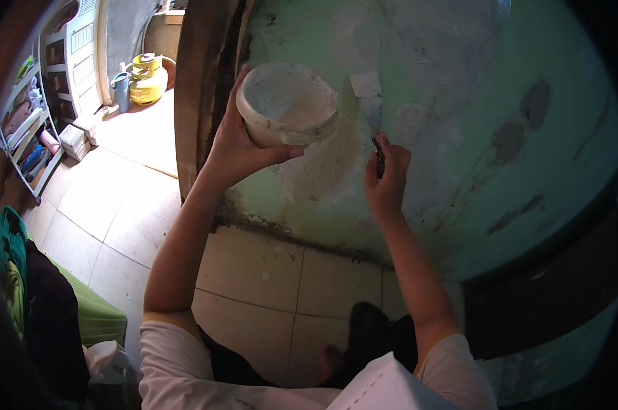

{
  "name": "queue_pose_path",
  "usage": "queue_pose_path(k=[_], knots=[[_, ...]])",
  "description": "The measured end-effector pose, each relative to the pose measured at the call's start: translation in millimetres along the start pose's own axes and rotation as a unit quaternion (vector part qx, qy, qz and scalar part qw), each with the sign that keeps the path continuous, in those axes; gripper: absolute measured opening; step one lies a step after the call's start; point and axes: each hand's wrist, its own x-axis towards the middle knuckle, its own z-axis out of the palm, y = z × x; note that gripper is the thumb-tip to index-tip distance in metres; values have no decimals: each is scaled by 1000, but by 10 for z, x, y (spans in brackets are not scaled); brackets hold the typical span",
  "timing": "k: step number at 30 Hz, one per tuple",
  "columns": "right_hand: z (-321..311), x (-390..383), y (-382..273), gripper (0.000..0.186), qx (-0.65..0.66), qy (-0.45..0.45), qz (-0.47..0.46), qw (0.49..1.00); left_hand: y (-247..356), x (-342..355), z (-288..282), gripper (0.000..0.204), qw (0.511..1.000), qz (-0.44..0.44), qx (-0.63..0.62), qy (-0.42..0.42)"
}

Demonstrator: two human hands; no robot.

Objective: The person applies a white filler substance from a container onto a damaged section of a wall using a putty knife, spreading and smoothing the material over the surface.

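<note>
currently holds pale tub (pixel 275 134) in left hand (pixel 237 147), with fingers spread wide around its side, before patched green wall (pixel 445 89); grips putty knife (pixel 368 96) in right hand (pixel 389 171) by curled fingers, blade-up, with wall contact unclear. seemingly mid-spreading; next calls for flat blade, steady tub.

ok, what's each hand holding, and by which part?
Left hand: white tub, held from outside around its left side. Right hand: putty knife, by its dark handle.
</note>
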Motion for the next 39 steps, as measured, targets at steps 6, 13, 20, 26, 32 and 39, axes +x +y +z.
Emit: queue_pose_path(k=[6,13,20,26,32,39], knots=[[-2,674,-115,43,-8,43,-28,999,-49,-17,-29,142,999,-3,49,-3],[14,284,47,39,-48,-19,11,999,39,12,-15,142,999,8,46,-1],[-127,-66,150,44,-19,-4,-26,999,62,45,-55,141,999,-19,28,15],[12,230,212,44,-6,-29,12,999,40,33,39,141,999,-22,-36,-5],[-156,-479,352,46,12,-95,68,993,79,84,17,139,1000,4,-2,5],[-30,142,188,48,19,0,-23,1000,64,52,-94,136,1000,-8,13,23]])
